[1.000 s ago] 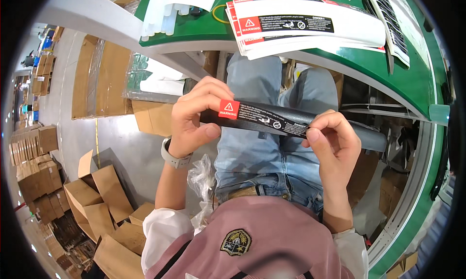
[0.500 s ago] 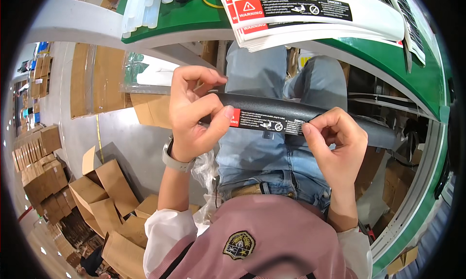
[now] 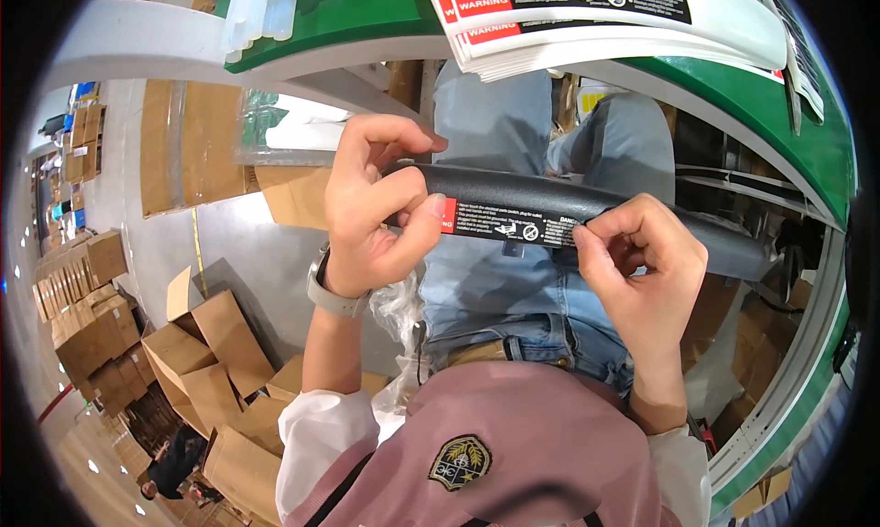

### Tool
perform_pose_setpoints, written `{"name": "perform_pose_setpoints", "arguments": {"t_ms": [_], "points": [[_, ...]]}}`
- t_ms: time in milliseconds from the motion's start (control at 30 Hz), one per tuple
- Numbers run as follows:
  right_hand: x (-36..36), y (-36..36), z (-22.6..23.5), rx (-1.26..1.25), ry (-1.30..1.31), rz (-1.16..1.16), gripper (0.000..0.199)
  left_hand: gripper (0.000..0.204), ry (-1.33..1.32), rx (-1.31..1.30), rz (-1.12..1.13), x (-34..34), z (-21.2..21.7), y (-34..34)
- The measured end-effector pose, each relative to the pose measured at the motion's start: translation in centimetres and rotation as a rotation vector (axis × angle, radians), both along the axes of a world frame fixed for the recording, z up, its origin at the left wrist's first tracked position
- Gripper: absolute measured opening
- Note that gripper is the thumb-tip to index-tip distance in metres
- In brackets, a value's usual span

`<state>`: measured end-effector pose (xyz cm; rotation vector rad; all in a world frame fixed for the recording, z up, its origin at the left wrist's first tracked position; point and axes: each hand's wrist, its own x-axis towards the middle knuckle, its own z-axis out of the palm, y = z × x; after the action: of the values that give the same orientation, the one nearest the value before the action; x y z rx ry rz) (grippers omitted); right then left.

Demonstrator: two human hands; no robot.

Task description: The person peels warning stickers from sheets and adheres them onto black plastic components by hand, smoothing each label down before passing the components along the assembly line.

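A red and black printed label [image 3: 495, 226] is stretched between my two hands, over the front face of a long dark bar [image 3: 522, 188]. The bar, smooth and slightly curved, runs across above my thighs. At the label's red end, my left hand [image 3: 376, 206] is closed, thumb and forefinger pinching that edge. My right hand [image 3: 646, 270] pinches the black end between thumb and fingertip, its other fingers curled. Whether the label is stuck along its whole length cannot be seen. Part of the bar is hidden behind both hands.
Ahead stands a green worktop [image 3: 376, 23] with a stack of printed label sheets [image 3: 623, 46] and translucent sticks [image 3: 261, 18]. Open cardboard boxes [image 3: 229, 344] lie on the floor to my left. Another person [image 3: 174, 463] is far off at lower left. The bench frame curves round my right.
The view has shifted slightly, so the bench and sheets sit a little higher and further right. Both hands keep their pinch on the label, with hardly any movement against the bar.
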<state>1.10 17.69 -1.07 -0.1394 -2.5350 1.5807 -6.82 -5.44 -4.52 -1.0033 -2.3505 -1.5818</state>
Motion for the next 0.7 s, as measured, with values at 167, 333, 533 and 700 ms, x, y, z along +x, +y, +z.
{"name": "perform_pose_setpoints", "arguments": {"t_ms": [167,333,533,700], "points": [[-0.2,-0.1,0.1,-0.011,-0.029,-0.008,0.014,0.020,-0.014,0.005,0.018,0.1,0.0,0.0],[-0.2,-0.3,0.1,0.004,-0.039,-0.002,0.013,0.023,-0.017,0.001,0.022,0.3,-0.1,-0.1],[-0.2,-0.2,0.2,-0.026,-0.074,-0.018,0.013,0.035,-0.019,-0.026,-0.013,-1.0,-0.6,-1.4],[-0.3,-0.1,0.3,-0.028,-0.115,-0.006,0.013,0.037,-0.281,0.172,0.063,-0.2,-1.6,-1.3]]}}
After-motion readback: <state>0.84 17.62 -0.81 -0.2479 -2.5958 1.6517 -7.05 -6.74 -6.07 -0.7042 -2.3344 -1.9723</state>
